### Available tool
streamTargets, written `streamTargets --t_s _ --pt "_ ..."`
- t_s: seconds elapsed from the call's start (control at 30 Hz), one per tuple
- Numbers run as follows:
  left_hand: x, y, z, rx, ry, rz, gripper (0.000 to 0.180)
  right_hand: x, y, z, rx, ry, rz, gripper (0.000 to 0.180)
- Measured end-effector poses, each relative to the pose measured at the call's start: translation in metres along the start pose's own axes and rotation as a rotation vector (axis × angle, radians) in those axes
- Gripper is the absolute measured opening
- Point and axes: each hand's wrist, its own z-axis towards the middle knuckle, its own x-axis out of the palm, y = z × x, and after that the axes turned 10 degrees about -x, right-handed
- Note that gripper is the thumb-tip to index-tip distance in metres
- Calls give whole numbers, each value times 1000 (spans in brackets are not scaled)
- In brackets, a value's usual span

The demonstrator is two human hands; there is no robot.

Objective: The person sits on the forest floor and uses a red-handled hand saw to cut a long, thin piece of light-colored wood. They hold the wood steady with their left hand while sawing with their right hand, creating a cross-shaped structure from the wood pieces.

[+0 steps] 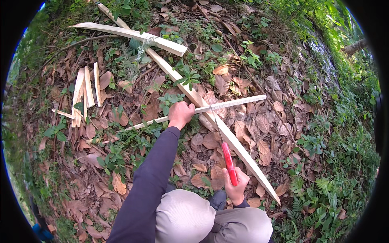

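My left hand (181,115) is closed round a thin pale wooden strip (239,101) and presses it down. The strip lies crosswise over a long wooden beam (245,152), which runs diagonally along the ground. In my right hand (237,187) is a hand saw (229,165) with a red handle, gripped by its lower end. Its narrow blade points away from me and meets the strip where strip and beam cross, just right of my left hand. How deep the blade sits in the wood cannot be made out.
Several short cut wood pieces (78,97) lie on the left. At the far end, a thick curved timber (164,43) rests across the beam, with pale netting-like material (146,45) at the crossing. Dry leaves (118,183) and low green plants (324,194) cover the ground. My knees (185,216) are close below.
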Motion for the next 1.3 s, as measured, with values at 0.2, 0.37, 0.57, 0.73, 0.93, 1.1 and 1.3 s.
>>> streamTargets --t_s 0.2,0.37,0.57,0.73,0.93,1.1,1.3 --pt "1 -3 0 -42 25 -35 45 6 -19 -34 0 -73 -11 15" --pt "-10 -11 0 -50 92 25 49 -2 -15 -69 21 -112 -24 18" --pt "-53 -3 32 -124 -21 51 49 15 -20 15 -34 -80 59 23" --pt "-28 2 38 -38 -114 43 45 -2 -36 -44 -86 -75 27 11" --pt "-24 4 34 -23 -105 39 46 17 -29 -15 -57 -35 -9 4" --pt "-25 5 36 -52 -92 34 47 -6 -15 -55 -26 -101 9 8" --pt "-30 9 43 -41 -75 63 47 41 -38 22 -66 -87 82 5"
